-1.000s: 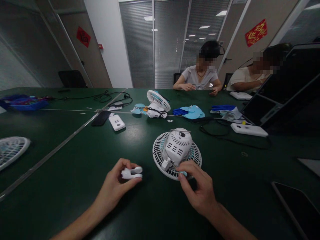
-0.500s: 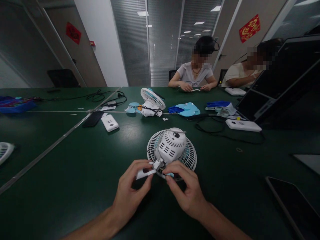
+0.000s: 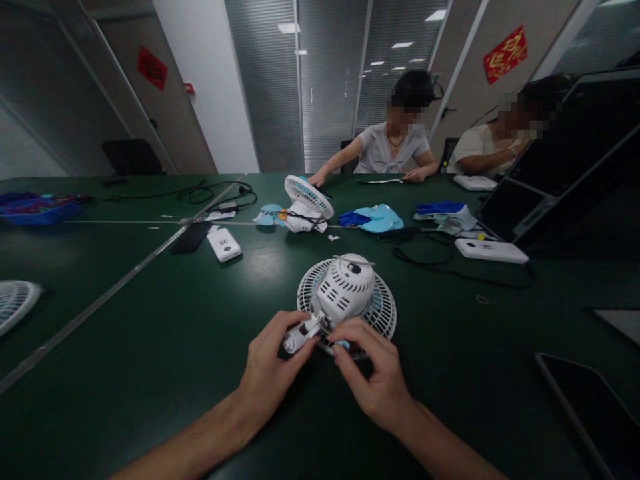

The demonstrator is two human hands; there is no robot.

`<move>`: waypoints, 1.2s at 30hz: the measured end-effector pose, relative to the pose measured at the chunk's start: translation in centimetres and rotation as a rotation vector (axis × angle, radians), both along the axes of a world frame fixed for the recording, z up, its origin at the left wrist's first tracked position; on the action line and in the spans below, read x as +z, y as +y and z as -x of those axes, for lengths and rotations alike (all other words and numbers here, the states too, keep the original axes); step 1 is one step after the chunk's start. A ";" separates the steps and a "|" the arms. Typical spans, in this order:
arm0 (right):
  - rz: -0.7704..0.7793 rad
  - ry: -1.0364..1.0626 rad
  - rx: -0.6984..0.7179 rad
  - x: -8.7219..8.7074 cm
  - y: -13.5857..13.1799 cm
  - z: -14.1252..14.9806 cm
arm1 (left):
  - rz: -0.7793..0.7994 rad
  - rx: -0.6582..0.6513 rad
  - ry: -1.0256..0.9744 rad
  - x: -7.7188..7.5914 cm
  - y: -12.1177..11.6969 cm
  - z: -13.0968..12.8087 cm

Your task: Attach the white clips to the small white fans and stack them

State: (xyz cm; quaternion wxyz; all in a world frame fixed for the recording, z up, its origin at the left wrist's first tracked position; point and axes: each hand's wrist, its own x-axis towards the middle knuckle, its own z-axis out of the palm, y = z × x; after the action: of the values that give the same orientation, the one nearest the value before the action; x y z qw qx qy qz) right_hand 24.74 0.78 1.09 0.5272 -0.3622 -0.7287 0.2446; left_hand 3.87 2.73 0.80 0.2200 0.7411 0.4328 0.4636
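Observation:
A small white fan (image 3: 346, 291) lies grille-down on the green table, its vented motor housing facing up. Between the thumb and fingers of my left hand (image 3: 270, 363) is a white plastic bracket (image 3: 296, 339), its rounded end turned toward me. The bracket meets the fan's neck on the near side. My right hand (image 3: 375, 373) is closed in a pinch beside that neck. A bit of light blue shows at its fingertips, too small to name, and the fingers hide most of what they grip.
Farther back stand another white fan (image 3: 300, 217), light-blue fan blades (image 3: 383, 218) and a white power bank (image 3: 225, 245). A second power bank (image 3: 491, 251) with a black cable lies to the right. A dark phone-like device (image 3: 590, 413) is at near right. Two people sit across the table.
My left hand has shifted slightly up and right, and the bracket has turned to show its round end. My right hand keeps its pinch. One person across has stretched an arm toward the back fan.

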 end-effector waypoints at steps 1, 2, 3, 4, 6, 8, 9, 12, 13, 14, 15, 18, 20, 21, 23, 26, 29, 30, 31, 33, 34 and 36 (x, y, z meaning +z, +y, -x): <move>-0.007 0.000 -0.003 0.0 0.0 0.0 | 0.000 -0.002 0.000 0.0 -0.1 0.0; -0.015 -0.003 -0.001 0.0 0.0 -0.1 | 0.004 -0.006 0.004 0.0 -0.2 0.0; -0.022 -0.009 0.003 -0.1 -0.1 -0.1 | 0.005 -0.013 0.010 0.1 -0.3 0.0; -0.027 -0.017 0.007 -0.1 -0.1 -0.2 | 0.004 -0.023 0.018 0.1 -0.5 0.1; -0.027 -0.046 0.015 -0.1 -0.1 -0.2 | -0.008 -0.040 0.035 0.2 -0.9 0.3; -0.020 -0.077 0.016 -0.1 -0.1 -0.2 | -0.029 -0.044 0.046 0.2 -1.1 0.5; -0.017 -0.090 0.014 -0.1 -0.1 -0.2 | -0.042 -0.043 0.048 0.2 -1.1 0.6; -0.029 -0.117 -0.004 -0.3 0.0 -0.1 | -0.073 -0.041 0.055 0.0 -0.8 0.7; -0.046 -0.125 -0.011 -0.4 0.0 -0.1 | -0.078 -0.045 0.056 -0.1 -0.7 0.7; -0.068 -0.136 -0.016 -0.5 0.1 -0.1 | -0.083 -0.048 0.053 -0.1 -0.6 0.7; -0.094 -0.147 -0.021 -0.6 0.1 -0.1 | -0.086 -0.053 0.049 -0.1 -0.5 0.8; -0.166 -0.172 -0.044 -1.0 0.2 -0.2 | -0.108 -0.080 0.038 -0.1 -0.3 0.8; -0.202 -0.181 -0.076 -1.2 0.3 -0.2 | -0.123 -0.106 0.034 -0.1 -0.2 0.8; -0.218 -0.184 -0.105 -1.3 0.3 -0.2 | -0.128 -0.125 0.034 -0.1 -0.2 0.8; -0.234 -0.197 -0.161 -1.5 0.4 0.0 | -0.135 -0.161 0.035 -0.1 -0.2 0.8; -0.208 -0.192 -0.214 -1.6 0.5 0.3 | -0.140 -0.198 0.044 -0.2 -0.3 0.8; -0.210 -0.166 -0.240 -1.4 0.6 0.6 | -0.152 -0.213 0.044 -0.3 -0.4 0.8; -0.223 -0.164 -0.248 -1.3 0.6 0.6 | -0.154 -0.218 0.041 -0.3 -0.4 0.8; -0.236 -0.170 -0.250 -1.2 0.7 0.6 | -0.151 -0.218 0.036 -0.3 -0.5 0.9; -0.249 -0.188 -0.248 -0.9 0.7 0.5 | -0.131 -0.214 0.025 -0.3 -0.5 0.9; -0.248 -0.202 -0.241 -0.8 0.6 0.4 | -0.118 -0.206 0.020 -0.2 -0.6 0.9; -0.250 -0.250 -0.213 -0.6 0.5 0.0 | -0.099 -0.184 0.015 -0.2 -0.6 0.9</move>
State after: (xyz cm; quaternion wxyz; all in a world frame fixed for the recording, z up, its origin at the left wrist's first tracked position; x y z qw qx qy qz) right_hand 24.70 1.32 0.46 0.4965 -0.3966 -0.7706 0.0484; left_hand 2.93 2.16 0.60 0.2215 0.7912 0.3410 0.4568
